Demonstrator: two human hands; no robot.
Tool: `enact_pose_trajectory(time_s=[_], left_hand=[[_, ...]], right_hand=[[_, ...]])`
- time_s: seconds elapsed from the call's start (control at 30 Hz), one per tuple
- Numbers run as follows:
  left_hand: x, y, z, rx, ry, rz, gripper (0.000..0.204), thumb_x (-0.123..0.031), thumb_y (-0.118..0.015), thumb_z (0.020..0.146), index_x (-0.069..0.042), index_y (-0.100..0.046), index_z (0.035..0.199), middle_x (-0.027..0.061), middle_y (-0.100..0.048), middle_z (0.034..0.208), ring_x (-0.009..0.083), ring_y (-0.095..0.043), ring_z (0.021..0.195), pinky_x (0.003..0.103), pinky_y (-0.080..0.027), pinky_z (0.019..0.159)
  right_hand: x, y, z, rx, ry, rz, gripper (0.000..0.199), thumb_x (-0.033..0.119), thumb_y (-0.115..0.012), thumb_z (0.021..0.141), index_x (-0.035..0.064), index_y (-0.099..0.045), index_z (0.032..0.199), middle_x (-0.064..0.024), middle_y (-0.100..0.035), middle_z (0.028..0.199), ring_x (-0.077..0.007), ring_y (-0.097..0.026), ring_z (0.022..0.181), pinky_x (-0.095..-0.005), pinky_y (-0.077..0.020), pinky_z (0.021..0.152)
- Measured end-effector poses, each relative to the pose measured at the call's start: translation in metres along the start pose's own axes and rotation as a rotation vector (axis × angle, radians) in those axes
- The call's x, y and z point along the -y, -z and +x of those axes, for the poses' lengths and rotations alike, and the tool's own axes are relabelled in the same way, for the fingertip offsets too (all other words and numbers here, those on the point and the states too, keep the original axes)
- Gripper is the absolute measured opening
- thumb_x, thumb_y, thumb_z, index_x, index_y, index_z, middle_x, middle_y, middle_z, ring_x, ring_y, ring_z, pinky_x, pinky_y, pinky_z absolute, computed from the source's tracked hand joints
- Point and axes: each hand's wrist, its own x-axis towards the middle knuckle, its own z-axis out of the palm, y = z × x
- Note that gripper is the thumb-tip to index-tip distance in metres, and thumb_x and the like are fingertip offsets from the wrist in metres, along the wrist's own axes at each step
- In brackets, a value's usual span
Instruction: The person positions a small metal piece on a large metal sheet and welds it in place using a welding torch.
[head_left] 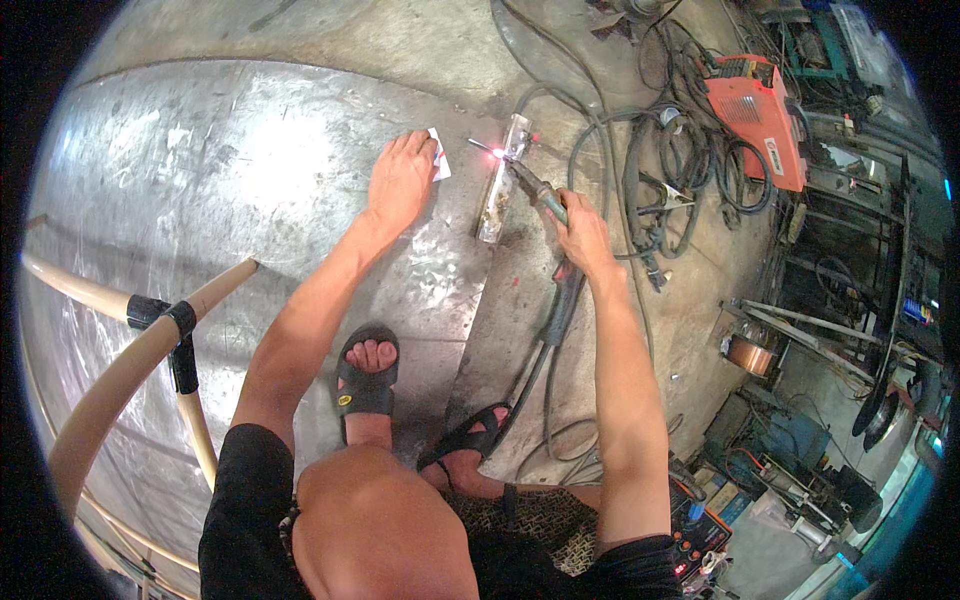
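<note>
My right hand (585,235) is closed around the grip of a welding torch (540,195), whose cable runs back toward my feet. At the torch's front end shines a bright pinkish-red light, beside a short thin metal piece (480,145). Under the torch nose, a flat metal bar (494,205) lies at a slant across the plate edge. To the left of that light, my left hand (403,175) rests low on the grey metal plate (200,140). Its fingers are closed on a small white piece (441,165), paper or cloth; I cannot tell which.
Cream tubes with black joints (150,312) rise at the left. An orange-red machine (760,120) stands at the far right, near coiled black cables (690,150). A copper-coloured wire spool (748,357) and cluttered equipment line the right side. My sandalled feet (368,375) stand close by.
</note>
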Motion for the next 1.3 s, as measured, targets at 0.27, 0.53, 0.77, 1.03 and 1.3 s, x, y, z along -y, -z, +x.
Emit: enact_pose_trajectory(time_s=[0.27, 0.53, 0.77, 1.03, 1.3], left_hand=[[0.009, -0.007, 0.013, 0.000, -0.133, -0.055, 0.037, -0.005, -0.068, 0.080, 0.000, -0.062, 0.116, 0.0143, -0.059, 0.126, 0.0336, -0.054, 0.121, 0.042, -0.043, 0.104], [0.012, -0.011, 0.014, 0.040, -0.180, -0.156, 0.037, -0.006, -0.068, 0.082, 0.001, -0.061, 0.117, 0.0145, -0.059, 0.127, 0.0332, -0.053, 0.123, 0.042, -0.042, 0.106], [0.015, -0.009, 0.011, 0.053, -0.173, -0.157, 0.038, -0.006, -0.068, 0.083, 0.002, -0.060, 0.119, 0.0160, -0.057, 0.130, 0.0337, -0.052, 0.124, 0.042, -0.042, 0.106], [0.009, 0.006, -0.003, 0.076, -0.051, -0.108, 0.034, -0.007, -0.069, 0.082, 0.002, -0.063, 0.114, 0.0152, -0.059, 0.127, 0.0339, -0.052, 0.124, 0.042, -0.042, 0.106], [-0.013, 0.032, -0.035, 0.072, -0.077, -0.015, 0.031, -0.012, -0.069, 0.083, 0.000, -0.064, 0.111, 0.0160, -0.061, 0.123, 0.0345, -0.053, 0.123, 0.042, -0.042, 0.105]], right_hand=[[-0.016, 0.021, 0.018, 0.014, 0.213, -0.320, 0.056, 0.008, -0.072, 0.078, 0.0041, -0.051, 0.129, -0.0174, -0.058, 0.113, -0.0367, -0.060, 0.106, -0.0447, -0.0538, 0.085], [-0.022, 0.052, 0.055, -0.085, 0.480, -0.619, 0.044, 0.010, -0.056, 0.086, 0.0045, -0.052, 0.129, -0.0124, -0.056, 0.107, -0.0296, -0.058, 0.104, -0.0385, -0.0548, 0.082], [-0.012, 0.063, 0.068, -0.132, 0.565, -0.625, 0.043, 0.010, -0.054, 0.087, 0.0048, -0.051, 0.129, -0.0112, -0.057, 0.110, -0.0265, -0.057, 0.107, -0.0372, -0.0503, 0.090], [-0.036, 0.056, 0.052, -0.150, 0.414, -0.562, 0.042, 0.011, -0.054, 0.089, 0.0023, -0.051, 0.130, -0.0149, -0.057, 0.117, -0.0308, -0.056, 0.112, -0.0392, -0.0481, 0.093], [0.020, -0.003, -0.060, 0.094, -0.372, 0.420, 0.044, 0.035, -0.059, 0.098, -0.0016, -0.061, 0.122, -0.0260, -0.067, 0.102, -0.0350, -0.068, 0.095, -0.0456, -0.0526, 0.080]])
